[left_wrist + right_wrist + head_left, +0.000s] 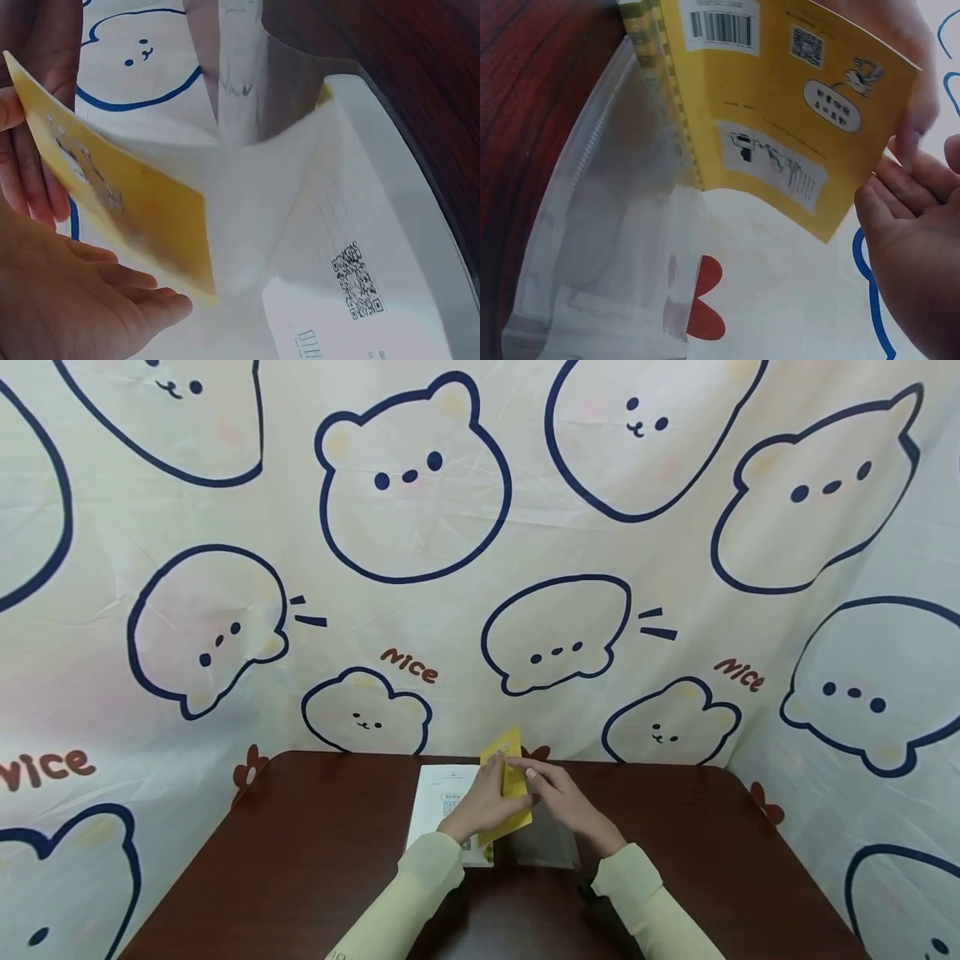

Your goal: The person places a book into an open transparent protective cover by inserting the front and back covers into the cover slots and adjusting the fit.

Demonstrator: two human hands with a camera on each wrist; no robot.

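Observation:
A yellow book cover (780,90), printed with a barcode and a QR code, stands raised between the two hands. It joins a book whose white page (330,247) shows a QR code and lies to the left in the head view. My left hand (480,802) is on the cover's left side, its fingers extended along it. The right hand (573,806) reaches in from the other side, index fingertip at the cover's outer edge. Below the raised cover lies a clear plastic book jacket (607,210).
The dark brown wooden table (315,860) extends around the book. Behind it hangs a white curtain (420,535) with blue-outlined cartoon animals, and it continues along both sides.

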